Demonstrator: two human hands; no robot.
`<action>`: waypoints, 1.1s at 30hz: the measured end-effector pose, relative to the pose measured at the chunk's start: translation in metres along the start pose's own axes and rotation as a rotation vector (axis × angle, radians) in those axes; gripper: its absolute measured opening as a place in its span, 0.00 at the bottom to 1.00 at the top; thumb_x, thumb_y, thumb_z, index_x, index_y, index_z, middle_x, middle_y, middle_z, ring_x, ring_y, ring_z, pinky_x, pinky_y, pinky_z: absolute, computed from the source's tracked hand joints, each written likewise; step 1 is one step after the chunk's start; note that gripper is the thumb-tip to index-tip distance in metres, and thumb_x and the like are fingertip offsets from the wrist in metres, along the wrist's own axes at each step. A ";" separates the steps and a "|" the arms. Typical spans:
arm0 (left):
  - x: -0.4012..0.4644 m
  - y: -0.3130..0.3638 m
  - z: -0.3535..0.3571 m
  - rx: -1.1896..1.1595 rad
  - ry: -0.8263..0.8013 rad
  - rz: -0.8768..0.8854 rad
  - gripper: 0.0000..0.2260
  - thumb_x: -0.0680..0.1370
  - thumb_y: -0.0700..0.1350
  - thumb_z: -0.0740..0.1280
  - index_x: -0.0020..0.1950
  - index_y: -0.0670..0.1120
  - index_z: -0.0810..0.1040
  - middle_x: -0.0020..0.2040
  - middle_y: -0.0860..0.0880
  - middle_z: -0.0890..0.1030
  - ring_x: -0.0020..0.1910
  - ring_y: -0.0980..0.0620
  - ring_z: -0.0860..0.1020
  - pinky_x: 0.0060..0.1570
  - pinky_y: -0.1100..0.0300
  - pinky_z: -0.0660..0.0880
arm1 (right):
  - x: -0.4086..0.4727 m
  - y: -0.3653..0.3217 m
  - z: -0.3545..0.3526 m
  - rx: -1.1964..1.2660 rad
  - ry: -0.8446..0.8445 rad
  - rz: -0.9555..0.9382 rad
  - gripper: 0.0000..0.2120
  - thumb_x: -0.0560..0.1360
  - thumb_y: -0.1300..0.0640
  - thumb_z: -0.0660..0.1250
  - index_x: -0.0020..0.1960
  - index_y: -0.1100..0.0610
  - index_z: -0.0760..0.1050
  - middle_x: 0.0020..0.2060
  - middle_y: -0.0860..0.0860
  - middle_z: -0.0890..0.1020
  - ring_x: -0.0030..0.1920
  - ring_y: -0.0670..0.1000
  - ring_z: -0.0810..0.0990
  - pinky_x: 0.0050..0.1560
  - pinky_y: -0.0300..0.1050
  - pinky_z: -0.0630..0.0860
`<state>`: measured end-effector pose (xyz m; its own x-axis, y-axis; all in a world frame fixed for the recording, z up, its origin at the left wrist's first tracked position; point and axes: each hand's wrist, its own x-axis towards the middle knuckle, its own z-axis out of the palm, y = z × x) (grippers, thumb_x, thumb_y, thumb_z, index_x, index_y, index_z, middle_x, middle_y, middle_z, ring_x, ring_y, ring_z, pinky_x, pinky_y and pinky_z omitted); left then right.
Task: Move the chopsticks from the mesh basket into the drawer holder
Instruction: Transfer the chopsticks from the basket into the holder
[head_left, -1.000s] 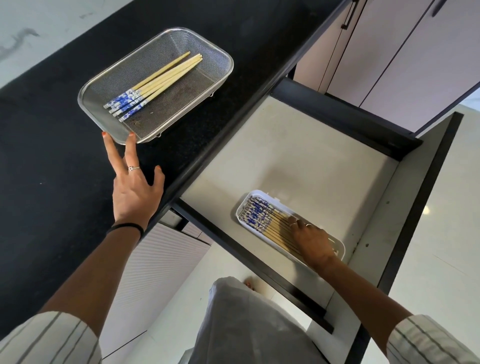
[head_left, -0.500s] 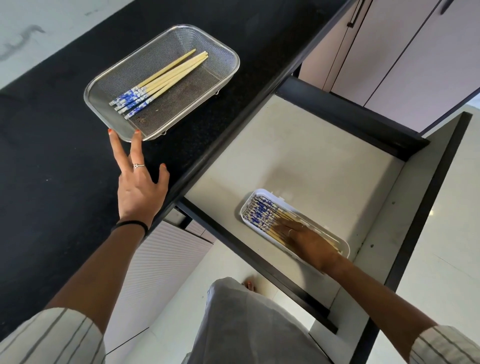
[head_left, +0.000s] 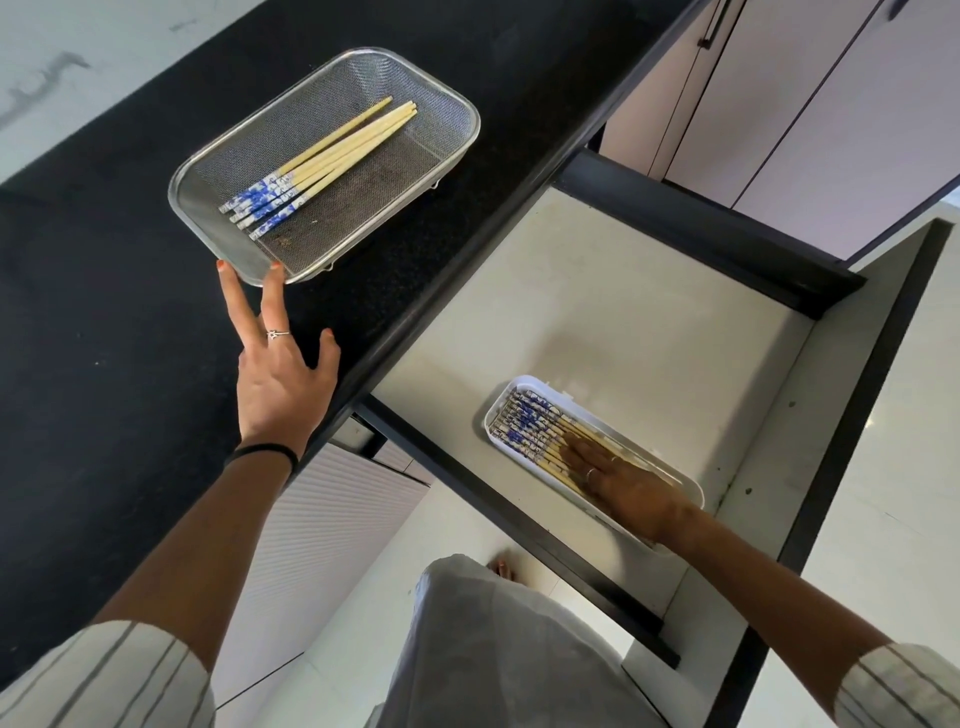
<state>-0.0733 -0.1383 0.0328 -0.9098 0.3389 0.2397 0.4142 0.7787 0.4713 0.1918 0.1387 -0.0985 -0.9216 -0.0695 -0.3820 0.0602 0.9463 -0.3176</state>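
Note:
A steel mesh basket (head_left: 452, 111) stands on the black counter with several wooden chopsticks (head_left: 332, 156) lying in it, their blue-and-white ends toward me. My left hand (head_left: 283, 364) rests on the counter with fingers spread, two fingertips touching the basket's near rim. In the open drawer sits a white holder (head_left: 545, 387) holding several more chopsticks (head_left: 524, 423). My right hand (head_left: 623, 488) lies flat on those chopsticks, fingers extended and pressing their wooden shafts; it hides the holder's near half.
The black counter (head_left: 104, 312) runs along the left. The pale drawer floor (head_left: 597, 312) is framed by dark rails (head_left: 701, 234). Closed cabinet doors (head_left: 831, 104) stand at the far right. My light garment fills the bottom centre.
My right hand has slid along the chopsticks in the holder toward their patterned ends, fingers stretching out flat. My left hand has kept its place at the basket rim.

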 end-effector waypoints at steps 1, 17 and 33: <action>0.000 0.000 0.000 -0.001 0.002 0.003 0.33 0.80 0.48 0.65 0.79 0.54 0.51 0.81 0.46 0.40 0.55 0.33 0.77 0.50 0.38 0.78 | -0.001 0.002 -0.001 0.005 -0.014 -0.015 0.25 0.83 0.52 0.48 0.77 0.52 0.41 0.78 0.51 0.43 0.77 0.50 0.46 0.76 0.43 0.51; -0.002 0.001 -0.001 -0.002 0.003 0.001 0.33 0.80 0.48 0.64 0.80 0.55 0.51 0.81 0.46 0.40 0.52 0.31 0.77 0.51 0.38 0.77 | -0.010 0.001 -0.004 -0.116 -0.122 -0.060 0.31 0.81 0.61 0.54 0.77 0.49 0.41 0.78 0.48 0.43 0.77 0.52 0.53 0.77 0.49 0.53; -0.001 0.000 0.001 0.022 0.013 -0.004 0.33 0.79 0.48 0.65 0.79 0.57 0.50 0.81 0.48 0.40 0.43 0.33 0.78 0.46 0.41 0.78 | -0.006 0.001 0.002 -0.120 -0.072 0.016 0.31 0.80 0.64 0.56 0.77 0.55 0.45 0.78 0.51 0.43 0.76 0.52 0.56 0.73 0.50 0.64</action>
<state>-0.0727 -0.1379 0.0323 -0.9111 0.3287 0.2486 0.4093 0.7916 0.4537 0.1985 0.1397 -0.0979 -0.8909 -0.0727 -0.4484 0.0244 0.9780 -0.2069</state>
